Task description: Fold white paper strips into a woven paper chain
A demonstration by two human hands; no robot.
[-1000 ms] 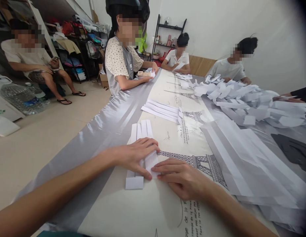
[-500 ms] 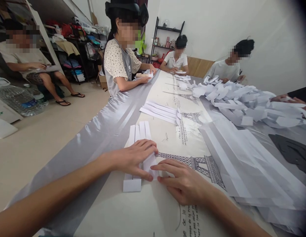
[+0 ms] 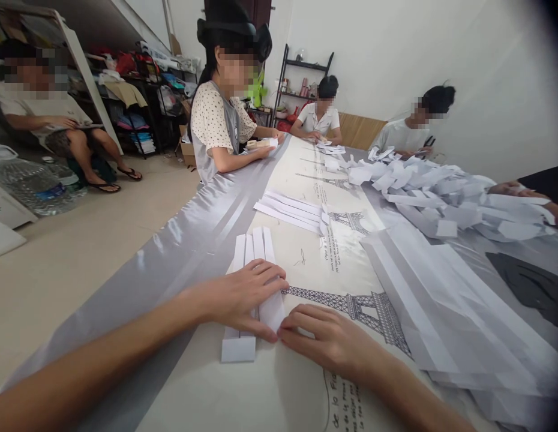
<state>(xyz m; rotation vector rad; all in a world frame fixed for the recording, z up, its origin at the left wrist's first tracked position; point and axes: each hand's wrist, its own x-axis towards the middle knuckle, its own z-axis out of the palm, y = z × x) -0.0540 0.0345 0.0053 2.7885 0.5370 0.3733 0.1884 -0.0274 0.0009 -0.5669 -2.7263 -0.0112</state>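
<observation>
The strips (image 3: 255, 247) lie on the table (image 3: 139, 300) near its near end, closer to the left edge than to the right, on a cream band (image 3: 216, 390) printed with towers and lettering. They are white, long, narrow and flat, set side by side and pointing up the table. Thin dark lines run between them, and their far ends are uneven, the two on the right reaching a little farther. Across the near end of those on the left sits a short white flap (image 3: 238, 349), squared at its corners. The strip on the right looks plain and smooth where it shows; the middle of the set is covered.

The left hand (image 3: 245, 294) lies palm down over that middle, fingers spread, thumb stretched toward the near end. The right hand (image 3: 326, 339) has its fingers bent and drawn together, tips at the near right corner of the set, just beside the left thumb; whether they pinch paper, I cannot tell.

Farther up the band lies a second set (image 3: 290, 211), turned crosswise. Toward the table's right edge are large sheets (image 3: 445, 306), with a loose paper heap (image 3: 441, 195) beyond them.
</observation>
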